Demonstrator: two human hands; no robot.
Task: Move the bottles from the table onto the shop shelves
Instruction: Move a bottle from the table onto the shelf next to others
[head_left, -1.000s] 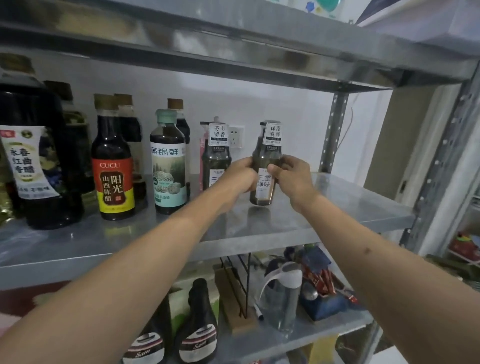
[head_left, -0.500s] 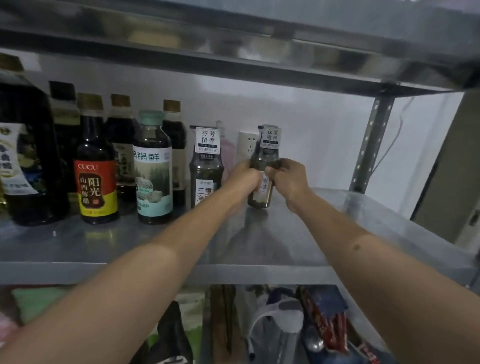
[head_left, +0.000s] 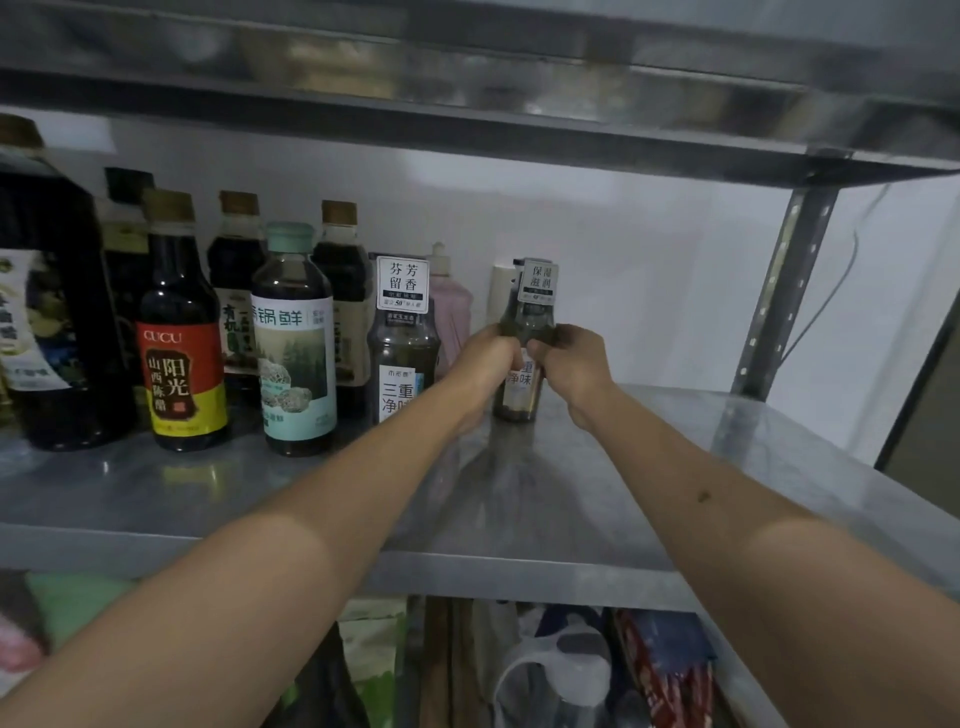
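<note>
Left hand (head_left: 491, 358) and right hand (head_left: 569, 364) both grip the dark tagged bottle (head_left: 522, 364) mid-body, upright on the steel shelf (head_left: 649, 467). Probably rigid plastic, smooth-sided and light; hold below the shoulder, clear of the paper tag (head_left: 538, 281).

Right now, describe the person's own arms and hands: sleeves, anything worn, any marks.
Both forearms are bare as far as the frame shows, with no sleeve in view. The left hand and the right hand wear no gloves; no rings, watch or bracelet show. The right forearm has one small dark mark on it. The fingernails are too hidden to judge.
</note>
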